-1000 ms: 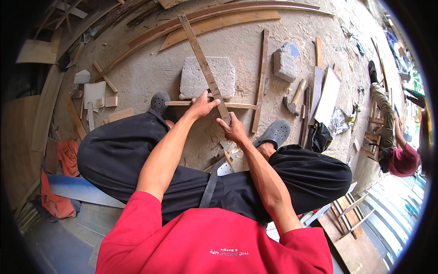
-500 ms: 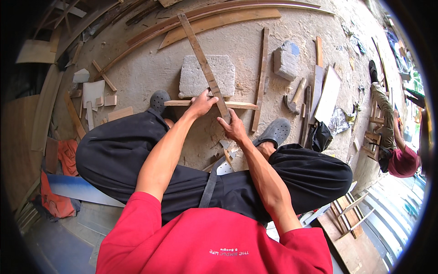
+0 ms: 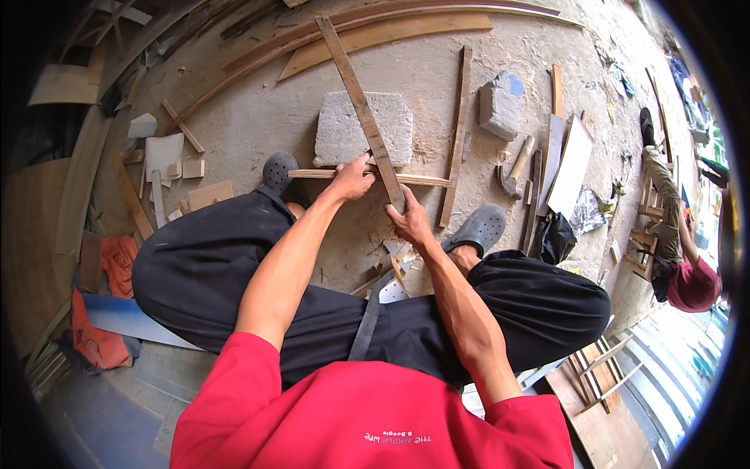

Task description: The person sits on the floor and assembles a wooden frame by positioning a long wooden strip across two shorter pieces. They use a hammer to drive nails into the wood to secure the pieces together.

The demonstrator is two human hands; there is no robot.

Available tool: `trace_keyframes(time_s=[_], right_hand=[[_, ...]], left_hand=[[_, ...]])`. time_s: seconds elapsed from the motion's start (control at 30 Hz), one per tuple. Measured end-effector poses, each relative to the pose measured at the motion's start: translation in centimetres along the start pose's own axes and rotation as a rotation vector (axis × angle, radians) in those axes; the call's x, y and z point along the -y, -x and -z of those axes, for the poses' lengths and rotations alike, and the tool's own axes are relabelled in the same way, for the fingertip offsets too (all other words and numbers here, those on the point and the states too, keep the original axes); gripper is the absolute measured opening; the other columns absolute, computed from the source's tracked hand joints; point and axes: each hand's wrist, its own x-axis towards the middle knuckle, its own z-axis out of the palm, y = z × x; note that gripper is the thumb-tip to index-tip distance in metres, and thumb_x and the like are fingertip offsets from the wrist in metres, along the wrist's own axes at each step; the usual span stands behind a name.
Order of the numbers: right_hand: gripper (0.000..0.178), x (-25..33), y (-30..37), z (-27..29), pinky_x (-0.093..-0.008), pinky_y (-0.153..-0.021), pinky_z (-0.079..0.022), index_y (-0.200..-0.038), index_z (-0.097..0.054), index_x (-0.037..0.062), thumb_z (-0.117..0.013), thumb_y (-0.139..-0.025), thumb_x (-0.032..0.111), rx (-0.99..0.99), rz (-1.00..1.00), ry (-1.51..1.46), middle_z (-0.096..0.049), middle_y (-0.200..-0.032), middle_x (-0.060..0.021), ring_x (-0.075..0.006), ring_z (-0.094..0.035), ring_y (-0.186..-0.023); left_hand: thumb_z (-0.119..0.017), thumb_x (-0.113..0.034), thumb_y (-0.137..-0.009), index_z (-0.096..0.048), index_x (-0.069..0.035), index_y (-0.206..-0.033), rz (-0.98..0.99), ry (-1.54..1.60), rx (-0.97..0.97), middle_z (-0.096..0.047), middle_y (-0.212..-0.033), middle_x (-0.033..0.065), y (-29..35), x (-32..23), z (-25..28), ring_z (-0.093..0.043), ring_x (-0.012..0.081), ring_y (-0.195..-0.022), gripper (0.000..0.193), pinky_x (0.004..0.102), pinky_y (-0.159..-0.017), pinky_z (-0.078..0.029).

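A long, narrow wooden strip (image 3: 355, 98) slants from the far side toward me, across a pale rough block (image 3: 332, 129) and over the edge of a plywood board (image 3: 312, 174). My right hand (image 3: 412, 221) is closed round the strip's near end. Just left of the strip, my left hand (image 3: 353, 181) curls over the plywood board, its fingertips reaching the strip's side. The undersides of both grips are hidden. The board lies crosswise in front of the block, between my feet.
To the right are another wooden strip (image 3: 458, 133), a grey block (image 3: 500, 109), a hammer (image 3: 516, 166) and a white panel (image 3: 571, 168). Curved planks (image 3: 383, 44) lie at the back, wood scraps (image 3: 194, 168) at left. Another person (image 3: 691, 281) sits at far right.
The whole view has shifted slightly, moving the scene a little to the right. Both hands keep about the same places on the strip and board.
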Motion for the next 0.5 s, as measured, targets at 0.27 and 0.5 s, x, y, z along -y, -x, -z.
trace_keyframes(time_s=[0.27,0.5], right_hand=[[0.061,-0.9,-0.4,0.6,-0.0435,-0.068,-0.053,-0.137,-0.046,0.0065,-0.068,-0.084,0.026,0.009,0.035,0.081,-0.066,-0.078,-0.0232,-0.0358,-0.068,-0.071],[0.061,-0.1,-0.5,0.7,-0.0449,-0.072,-0.052,-0.137,-0.047,0.0070,-0.068,-0.084,0.027,0.027,-0.072,0.139,-0.066,-0.080,-0.0247,-0.0379,-0.068,-0.076]], left_hand=[[-0.060,-0.013,-0.083,-0.054,-0.001,-0.128,0.004,-0.067,0.001,-0.070,-0.116,0.0171,0.4,-1.9,0.2,-0.065,0.0316,-0.109,0.047,0.0374,-0.097,-0.046],[-0.059,-0.025,-0.087,-0.056,-0.001,-0.124,0.192,0.085,0.032,-0.072,-0.109,0.0147,0.5,-3.3,0.8,-0.059,0.0302,-0.114,0.044,0.0389,-0.106,-0.030]])
